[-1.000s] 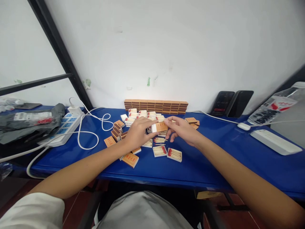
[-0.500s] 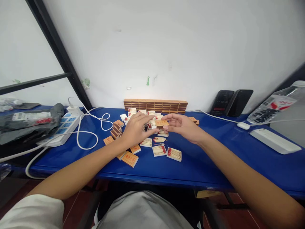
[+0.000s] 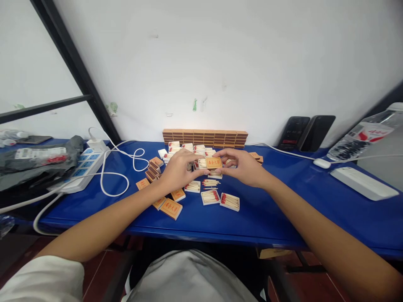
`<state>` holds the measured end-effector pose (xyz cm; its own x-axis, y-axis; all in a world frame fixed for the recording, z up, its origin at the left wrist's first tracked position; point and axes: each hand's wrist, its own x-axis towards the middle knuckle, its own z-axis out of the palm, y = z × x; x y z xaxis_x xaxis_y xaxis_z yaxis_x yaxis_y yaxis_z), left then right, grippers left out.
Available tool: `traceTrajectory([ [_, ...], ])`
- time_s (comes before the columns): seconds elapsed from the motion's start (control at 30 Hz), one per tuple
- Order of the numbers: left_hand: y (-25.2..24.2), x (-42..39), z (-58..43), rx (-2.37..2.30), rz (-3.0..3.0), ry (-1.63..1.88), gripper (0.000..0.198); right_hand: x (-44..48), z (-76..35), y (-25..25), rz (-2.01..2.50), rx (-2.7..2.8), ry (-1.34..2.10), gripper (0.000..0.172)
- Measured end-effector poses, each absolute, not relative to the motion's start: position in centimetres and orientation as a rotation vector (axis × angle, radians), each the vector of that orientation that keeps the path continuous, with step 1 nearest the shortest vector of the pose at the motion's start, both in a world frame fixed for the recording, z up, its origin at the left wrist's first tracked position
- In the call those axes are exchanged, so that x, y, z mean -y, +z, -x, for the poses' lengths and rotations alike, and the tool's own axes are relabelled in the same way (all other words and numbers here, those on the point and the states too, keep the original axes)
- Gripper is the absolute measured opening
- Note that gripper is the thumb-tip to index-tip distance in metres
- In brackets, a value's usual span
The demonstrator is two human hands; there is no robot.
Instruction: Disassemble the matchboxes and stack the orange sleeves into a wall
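My right hand (image 3: pixel 241 167) holds the orange sleeve of a matchbox (image 3: pixel 214 162) between thumb and fingers, its printed face turned up. From the sleeve's left end sticks out the white tray (image 3: pixel 202 164) with matches in it. My left hand (image 3: pixel 181 168) pinches around that tray end, thumb below and fingers above. Just under the hands lie loose matches (image 3: pixel 210 183) and open match trays (image 3: pixel 210 197), (image 3: pixel 230 202) full of red-tipped sticks. More filled trays (image 3: pixel 199 149) stand behind, partly hidden by my hands.
Orange matchboxes (image 3: pixel 171 208) lie scattered at the left. A long stacked row of matchboxes (image 3: pixel 204 137) stands against the wall. White cables (image 3: pixel 108 178) and a power strip (image 3: pixel 83 170) are at left; two phones (image 3: pixel 294 133), a bottle (image 3: pixel 362 134) and a white power bank (image 3: pixel 364 183) at right.
The matchbox sleeve has tilted so its printed face shows more. My left fingers have come down closer around the tray end. The surrounding boxes and trays stay where they were.
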<state>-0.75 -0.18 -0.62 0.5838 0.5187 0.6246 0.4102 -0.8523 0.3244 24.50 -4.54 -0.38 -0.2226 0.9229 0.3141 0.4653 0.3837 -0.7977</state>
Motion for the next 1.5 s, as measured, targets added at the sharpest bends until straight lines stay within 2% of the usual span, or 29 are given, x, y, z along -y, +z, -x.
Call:
traceTrajectory([
  [0.33,-0.3,0.7,0.5,-0.876,-2.537,1.071,0.036,3.5,-30.4,1.5,1.468,1.869,0.268,0.048],
  [0.57,-0.9,2.6,-2.8,-0.524,-2.834,0.672,0.037,2.3,-33.3,0.8,1.596,1.835,0.111,0.05],
  [0.7,-1.1,2.7,-4.6,-0.47,-2.914,0.499,0.033,2.2,-34.2,0.9,1.651,1.87,0.137,0.045],
  [0.83,-0.9,2.2,-5.3,-0.486,-2.917,0.417,0.036,2.4,-36.3,1.4,1.707,1.955,0.197,0.051],
  [0.97,-0.6,1.3,-4.9,-0.478,-2.865,0.537,0.04,3.2,-38.5,2.2,1.834,2.115,0.393,0.057],
  [1.1,0.8,0.1,-2.6,-0.431,-2.846,0.774,0.03,4.2,-40.0,2.9,1.954,2.103,0.607,0.055],
  [1.2,2.7,-0.7,0.7,-0.618,-2.787,0.855,0.023,4.8,-40.9,3.1,1.995,2.062,0.718,0.05],
  [1.33,4.8,-2.1,6.1,-0.901,-2.658,0.589,0.027,4.8,-41.2,2.7,1.985,2.026,0.881,0.045],
  [1.5,4.9,-3.3,10.1,-1.006,-2.52,0.479,0.034,4.7,-40.3,2.4,2.046,1.913,0.779,0.056],
])
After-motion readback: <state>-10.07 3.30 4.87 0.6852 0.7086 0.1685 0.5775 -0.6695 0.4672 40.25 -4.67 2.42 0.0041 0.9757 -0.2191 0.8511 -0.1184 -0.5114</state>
